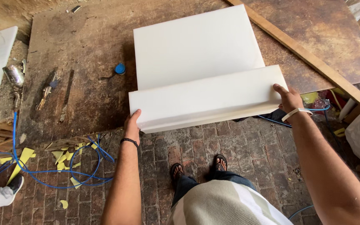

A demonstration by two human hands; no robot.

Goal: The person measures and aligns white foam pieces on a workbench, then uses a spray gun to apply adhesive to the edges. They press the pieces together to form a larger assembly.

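Note:
A long white foam block [207,98] lies across the near edge of a larger white foam slab [196,46], both on a worn brown board [88,46]. My left hand [132,123] grips the long block's near left corner. My right hand [286,96] holds its right end, fingers pressed on the side. The block juts out past the board's edge, over the brick floor.
A wooden batten [313,60] runs diagonally at the right. On the board lie a blue cap [120,68] and metal hand tools [48,89]. A blue hose [55,166] and yellow scraps lie on the brick floor. Another person's shoes [5,179] show at the left.

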